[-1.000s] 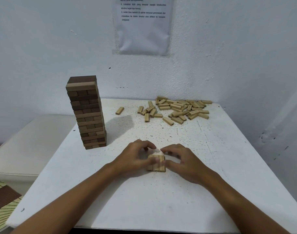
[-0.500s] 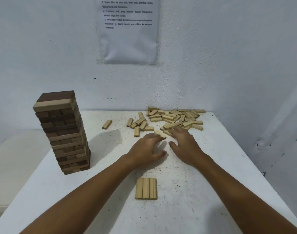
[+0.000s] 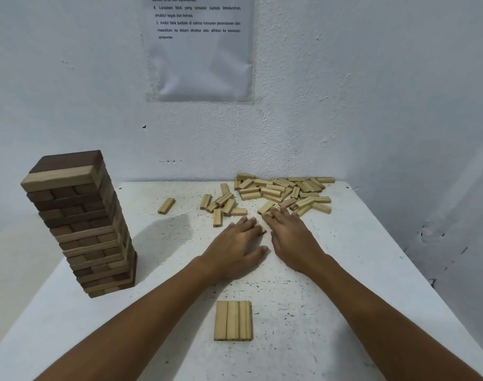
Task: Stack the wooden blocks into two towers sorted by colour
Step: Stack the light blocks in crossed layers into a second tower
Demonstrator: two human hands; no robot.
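Toward the table's [image 3: 372, 270] far right corner, the loose pile of light blocks [image 3: 284, 189] is being reached for: the left hand [image 3: 234, 248] and right hand [image 3: 292, 237] lie flat, fingers straight, nothing gripped. A first layer of three light blocks [image 3: 232, 320] is laid near the front edge; the tall tower [image 3: 81, 224] stands at the left edge. Gathering the second layer seems in hand; three blocks must next be pinched and set crosswise.
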